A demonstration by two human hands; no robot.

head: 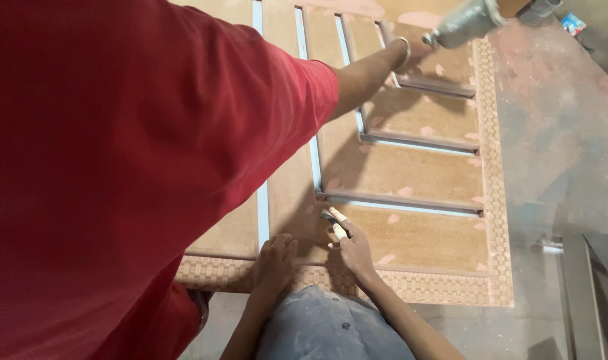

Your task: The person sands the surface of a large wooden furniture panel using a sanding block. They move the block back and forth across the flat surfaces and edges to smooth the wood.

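A brown door panel [410, 173] with a woven-pattern border lies flat, with grey strips [400, 200] laid across it as frames. My left hand [274, 263] rests flat on the panel's near edge, fingers slightly apart, holding nothing. Just right of it, my right hand [352, 245] has white-taped fingers pinching a small grey piece [328, 215] at the near left corner of a strip. A co-worker in a red shirt [117, 167] leans over from the left. That person's hand [410, 50] is stretched to the far end, beside a grey power tool [464, 23].
Dusty concrete floor [564, 133] lies to the right of the panel. Dark metal bars [584, 287] stand at the lower right. A small blue object [574, 25] and a dark thing sit at the top right corner. Pale filler patches dot the panel.
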